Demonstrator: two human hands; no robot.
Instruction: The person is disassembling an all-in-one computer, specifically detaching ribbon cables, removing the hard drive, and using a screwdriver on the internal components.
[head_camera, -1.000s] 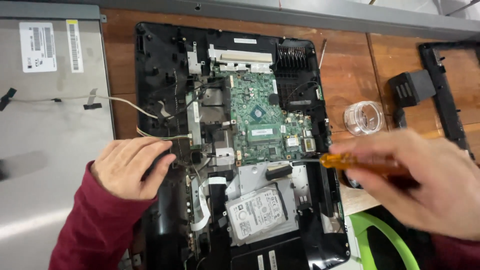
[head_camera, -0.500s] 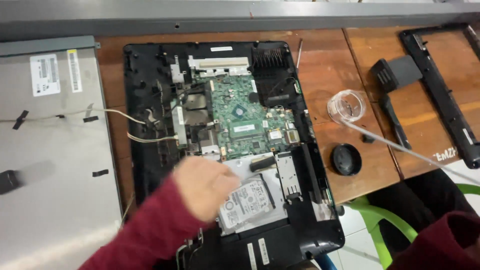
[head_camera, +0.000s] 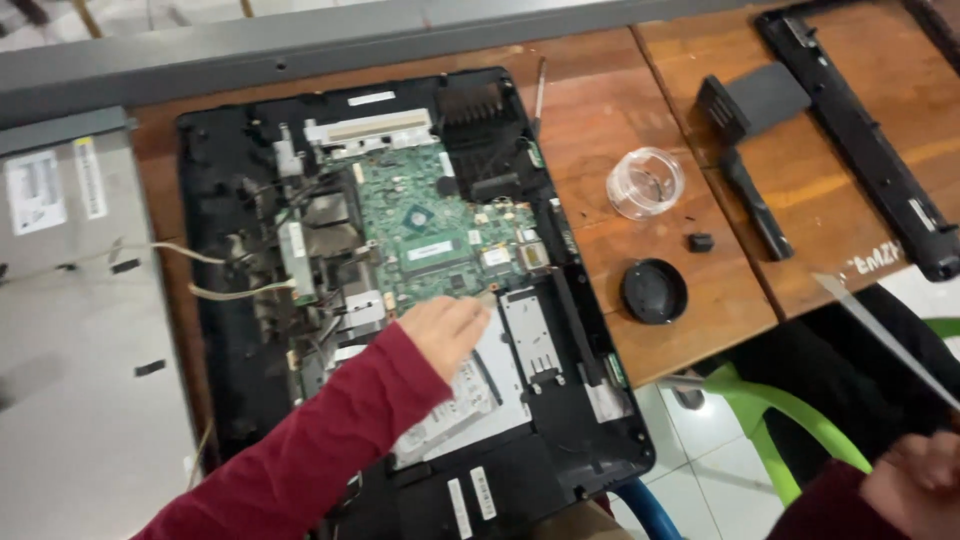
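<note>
Meanwhile your left hand (head_camera: 445, 330) lay loosely curled on the hard drive (head_camera: 470, 395) beside the green circuit board (head_camera: 430, 235); your right hand (head_camera: 915, 485) gripped a screwdriver (head_camera: 880, 335).

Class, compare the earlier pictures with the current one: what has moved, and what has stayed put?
The left hand crossed from the case's left edge onto the hard drive. The right hand drew back to the lower right, taking the screwdriver off the board. The clear cup and black cap stayed put.

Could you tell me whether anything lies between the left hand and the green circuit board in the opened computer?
Nothing visible does: the left hand already rests at the lower edge of the green circuit board, fingertips on it.
</note>
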